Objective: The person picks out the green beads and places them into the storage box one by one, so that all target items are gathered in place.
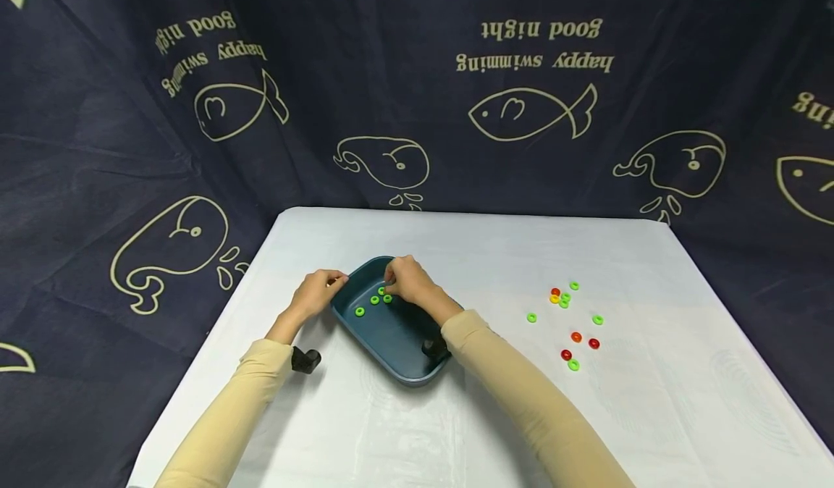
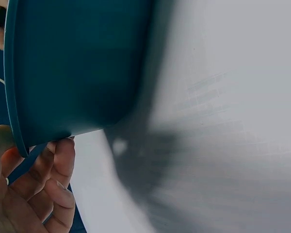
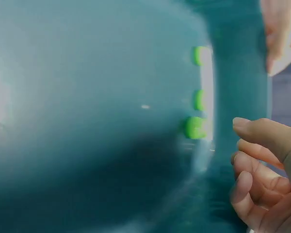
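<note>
A dark teal plastic basin [image 1: 397, 339] stands on the white table. On its floor, toward the far left end, lie several small green rings [image 1: 360, 312]; the right wrist view shows some of these green rings [image 3: 196, 127] in a row near the end wall. My left hand [image 1: 316, 294] grips the basin's rim at the far left corner, thumb at the rim and fingers against the outer wall [image 2: 53, 165]. My right hand [image 1: 410, 283] reaches over the far side into the basin, just above the rings. Its fingers [image 3: 250, 167] are loosely bent, with no ring visible between them.
Right of the basin, loose rings lie scattered on the table: several green [image 1: 598, 320], a few red [image 1: 594, 344], an orange [image 1: 576, 337] and a yellow one [image 1: 554, 300]. A dark curtain [image 1: 417, 90] with printed fish hangs behind the table's far edge.
</note>
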`<state>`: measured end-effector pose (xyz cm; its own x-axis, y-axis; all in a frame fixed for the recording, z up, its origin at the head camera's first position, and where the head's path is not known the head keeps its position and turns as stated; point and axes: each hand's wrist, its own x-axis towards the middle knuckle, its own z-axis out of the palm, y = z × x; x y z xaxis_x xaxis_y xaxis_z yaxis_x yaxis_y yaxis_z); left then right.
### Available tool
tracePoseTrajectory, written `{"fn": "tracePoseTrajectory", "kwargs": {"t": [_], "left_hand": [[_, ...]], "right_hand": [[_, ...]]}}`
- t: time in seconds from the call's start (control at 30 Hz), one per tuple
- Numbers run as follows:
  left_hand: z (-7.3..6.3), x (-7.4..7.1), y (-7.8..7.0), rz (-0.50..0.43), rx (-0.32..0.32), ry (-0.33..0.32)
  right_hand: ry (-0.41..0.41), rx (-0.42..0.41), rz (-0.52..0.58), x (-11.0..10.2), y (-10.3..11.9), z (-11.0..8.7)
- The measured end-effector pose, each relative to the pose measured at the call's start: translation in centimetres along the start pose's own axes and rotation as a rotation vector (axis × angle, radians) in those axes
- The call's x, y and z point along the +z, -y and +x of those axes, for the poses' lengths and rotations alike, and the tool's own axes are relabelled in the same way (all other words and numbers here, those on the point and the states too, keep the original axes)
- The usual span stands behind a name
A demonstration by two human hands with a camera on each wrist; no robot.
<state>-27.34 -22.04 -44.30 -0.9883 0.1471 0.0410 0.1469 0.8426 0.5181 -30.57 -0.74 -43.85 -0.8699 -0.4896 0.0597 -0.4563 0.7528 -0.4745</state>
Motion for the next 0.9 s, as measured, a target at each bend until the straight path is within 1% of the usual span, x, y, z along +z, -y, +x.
{"fn": "tracePoseTrajectory", "kwargs": {"t": [0.2, 0.43, 0.5, 0.63, 0.9], "left_hand": [[0.1, 0.2, 0.2, 0.004, -0.007, 0.001], [0.2, 0.2, 0.1, 0.007, -0.003, 0.008], [0.2, 0.2, 0.1, 0.004, -0.008, 0.008], [0.2, 0.2, 0.1, 0.006, 0.001, 0.006], [0.1, 0.3, 0.1, 0.003, 0.000, 0.002]], "right_hand": [[-0.054, -0.027, 0.030, -2.4, 0.1, 0.0], [-0.134, -0.001, 0.045, -6.5, -0.6, -0.4], [-0.153, 0.000, 0.047, -7.6, -1.1, -0.6], [-0.191, 0.006, 0.079, -9.4, -2.6, -1.1], [-0.261, 0.066, 0.162, -11.7, -5.9, -2.6]]}}
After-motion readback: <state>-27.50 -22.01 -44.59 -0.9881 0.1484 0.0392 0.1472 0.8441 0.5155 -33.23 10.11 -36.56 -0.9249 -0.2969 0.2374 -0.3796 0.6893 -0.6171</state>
